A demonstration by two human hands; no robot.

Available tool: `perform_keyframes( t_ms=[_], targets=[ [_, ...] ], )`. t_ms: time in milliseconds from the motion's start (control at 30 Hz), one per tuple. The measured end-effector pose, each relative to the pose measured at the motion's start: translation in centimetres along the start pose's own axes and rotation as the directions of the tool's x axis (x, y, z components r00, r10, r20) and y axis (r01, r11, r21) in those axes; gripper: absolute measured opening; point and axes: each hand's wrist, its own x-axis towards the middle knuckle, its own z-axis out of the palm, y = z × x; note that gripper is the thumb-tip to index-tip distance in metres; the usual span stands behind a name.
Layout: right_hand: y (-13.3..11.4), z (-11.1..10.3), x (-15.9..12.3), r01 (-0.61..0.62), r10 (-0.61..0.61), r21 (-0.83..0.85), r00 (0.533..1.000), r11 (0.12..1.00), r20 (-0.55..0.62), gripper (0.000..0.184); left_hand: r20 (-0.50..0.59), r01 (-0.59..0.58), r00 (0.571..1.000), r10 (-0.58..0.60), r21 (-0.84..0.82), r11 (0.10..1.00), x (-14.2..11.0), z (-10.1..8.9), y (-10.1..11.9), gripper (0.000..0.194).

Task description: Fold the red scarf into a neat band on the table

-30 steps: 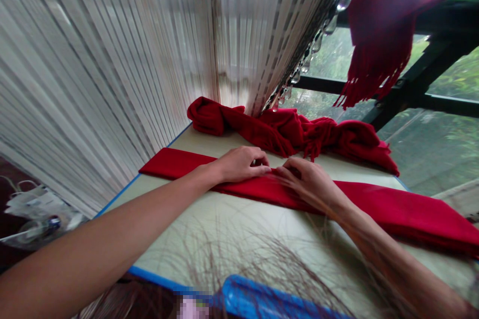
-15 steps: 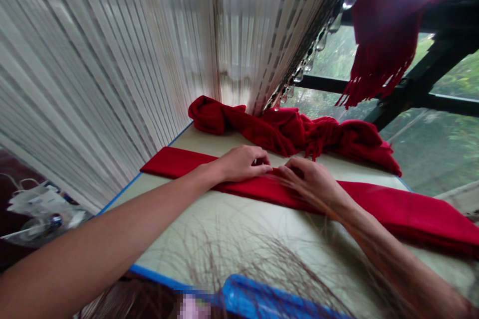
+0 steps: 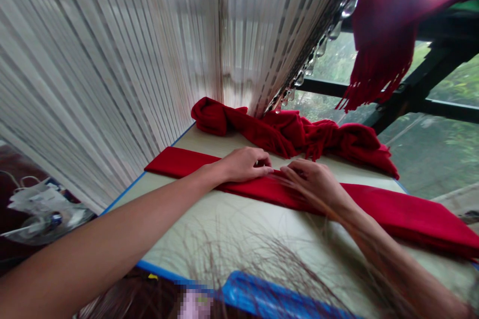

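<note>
A red scarf (image 3: 407,212), folded into a long flat strip, lies across the pale table. Near the middle of the strip my left hand (image 3: 247,164) pinches its far edge between thumb and curled fingers. A short distance to the right, my right hand (image 3: 315,179) is closed on the same edge, its fingertips partly hidden behind the hand. Both ends of the strip rest flat, stretching past my wrists to either side. Behind it sits a crumpled pile of red fringed cloth (image 3: 284,129).
White string curtains (image 3: 168,50) hang along the left and back. Another fringed red scarf (image 3: 389,35) hangs at the upper right by the window (image 3: 441,149). A plastic bag (image 3: 41,209) lies low on the left. Something blue (image 3: 277,296) is at the table's blue-trimmed near edge.
The view has shifted slightly. Both hands keep their grip on the scarf's far edge, with hardly any movement.
</note>
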Motion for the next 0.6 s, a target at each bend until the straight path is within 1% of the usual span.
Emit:
perform_keyframes(
  t_ms=[100, 267, 400, 467, 533, 600],
  targets=[
    [-0.4, -0.1, -0.1, -0.01, 0.009, 0.026, 0.999, 1.0, 0.032, 0.03, 0.002, 0.001, 1.0, -0.001, 0.002, 1.0, 0.0, -0.2, 0.3, 0.023],
    [-0.8, -0.1, -0.2, -0.038, 0.038, 0.021, 0.999, 0.999, 0.026, 0.033, 0.012, 0.024, 1.0, -0.025, 0.013, 1.0, -0.1, -0.3, 0.4, 0.024],
    [-0.2, 0.3, 0.0, -0.046, 0.045, 0.018, 0.999, 0.999, 0.026, 0.033, 0.018, 0.032, 0.999, -0.033, 0.024, 0.999, -0.1, -0.2, 0.2, 0.024],
    [0.2, 0.4, 0.1, -0.026, 0.026, -0.001, 1.0, 1.0, 0.013, 0.031, 0.017, 0.028, 0.999, -0.029, 0.032, 0.999, 0.0, -0.1, 0.1, 0.023],
    [0.4, 0.2, 0.2, 0.012, -0.013, -0.024, 1.0, 1.0, -0.028, 0.027, 0.017, 0.026, 0.999, -0.027, 0.049, 0.998, 0.0, -0.1, 0.1, 0.022],
    [0.1, -0.4, 0.1, 0.065, -0.068, -0.041, 0.995, 0.997, -0.079, 0.025, 0.019, 0.021, 1.0, -0.023, 0.061, 0.998, 0.0, -0.2, 0.2, 0.022]
  ],
)
